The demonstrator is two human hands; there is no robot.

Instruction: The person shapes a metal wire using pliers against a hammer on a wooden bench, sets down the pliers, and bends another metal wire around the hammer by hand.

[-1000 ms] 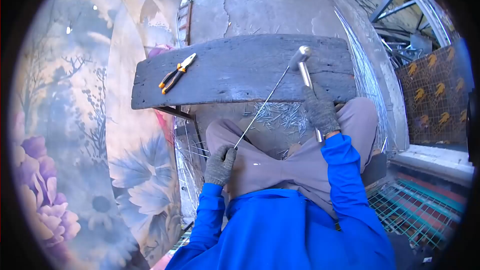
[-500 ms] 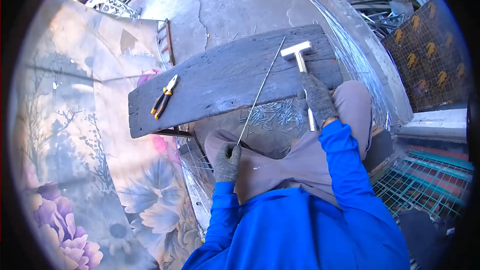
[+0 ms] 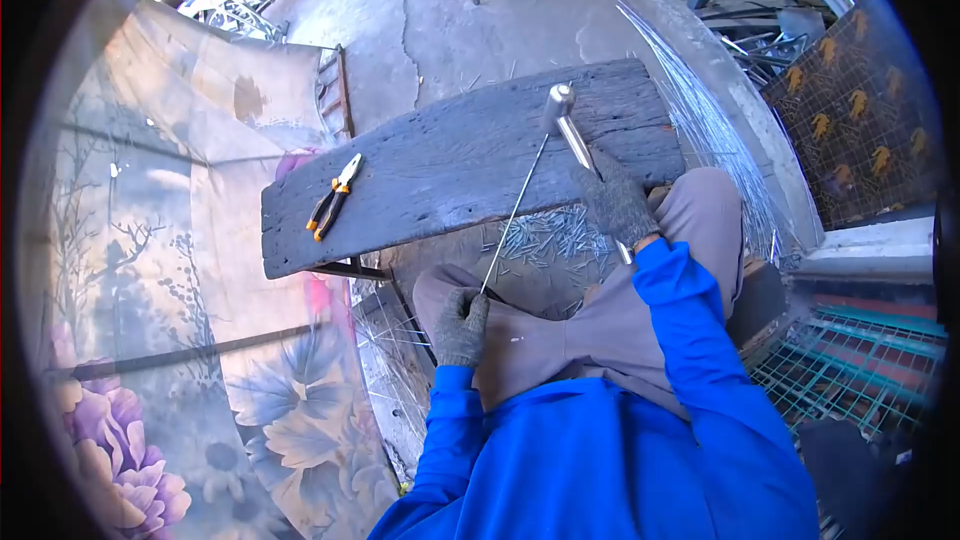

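My left hand (image 3: 463,328), in a grey glove, is closed around the near end of a thin metal rod (image 3: 517,205). The rod slants up and away from my lap onto the dark wooden plank bench (image 3: 430,165). In my right hand (image 3: 613,195), also gloved, is the shaft of a metal hammer (image 3: 572,137). Its head is over the bench at the rod's far end, hiding the tip; whether they touch I cannot tell. Pliers (image 3: 335,198) with black and orange handles lie on the left part of the bench.
Many short cut rod pieces (image 3: 555,240) are scattered on the floor below the bench. Long thin rods (image 3: 715,130) lie along the right. A flowered sheet (image 3: 220,290) hangs at the left, and a green wire rack (image 3: 850,365) stands at lower right.
The hammer has come left and turned, its head now at the rod's far end. Less of the rod shows beyond the bench's near edge. My left hand has barely shifted.
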